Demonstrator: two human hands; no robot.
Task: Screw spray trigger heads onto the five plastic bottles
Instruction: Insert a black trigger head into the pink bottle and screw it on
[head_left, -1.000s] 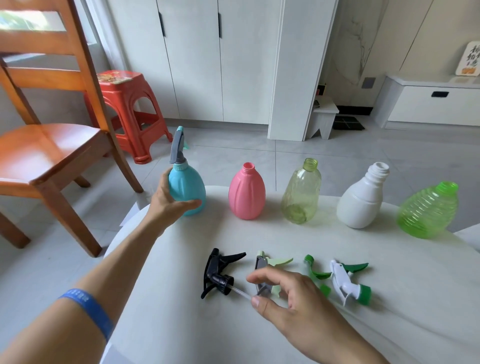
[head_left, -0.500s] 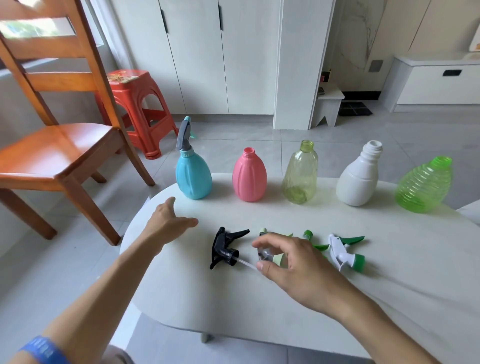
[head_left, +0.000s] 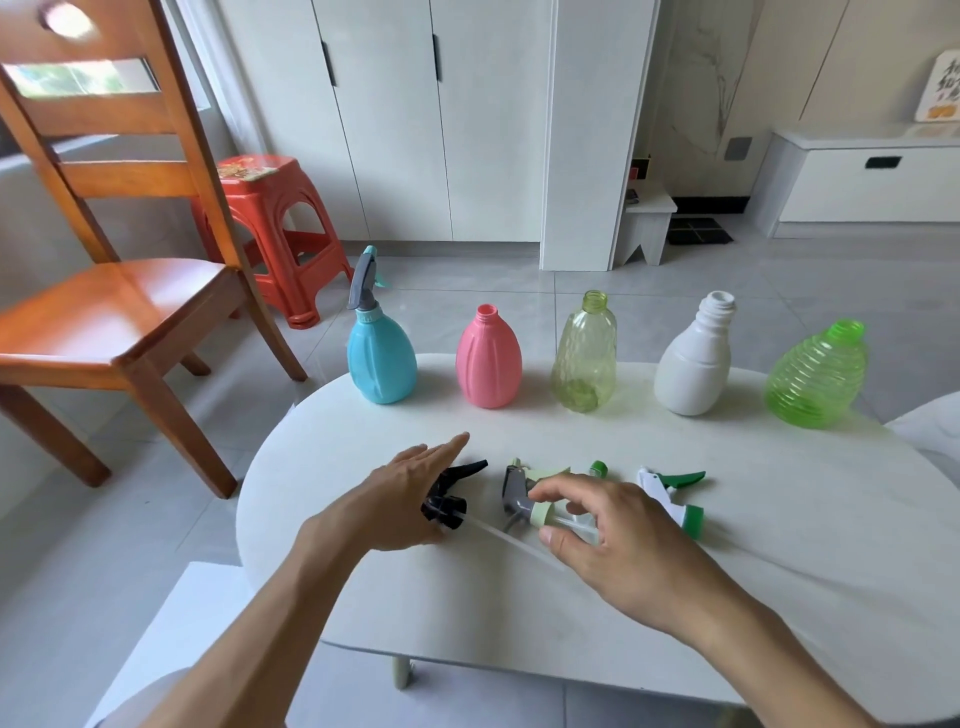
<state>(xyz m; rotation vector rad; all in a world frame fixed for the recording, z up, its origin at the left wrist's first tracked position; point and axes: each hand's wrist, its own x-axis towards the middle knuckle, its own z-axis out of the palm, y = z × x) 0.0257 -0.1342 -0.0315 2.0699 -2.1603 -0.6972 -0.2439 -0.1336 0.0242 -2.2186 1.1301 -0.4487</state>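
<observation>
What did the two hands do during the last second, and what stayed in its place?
The left hand let go of the blue bottle and came back to the black trigger head, fingers straight. The right hand stayed by the grey trigger head, fingers curled around it. All five bottles stayed in their row.

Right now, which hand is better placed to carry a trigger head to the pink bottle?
Right, probably. The right hand already pinches the grey trigger head, while the left hand lies flat and open over the black trigger head. The pink bottle stands uncapped.
</observation>
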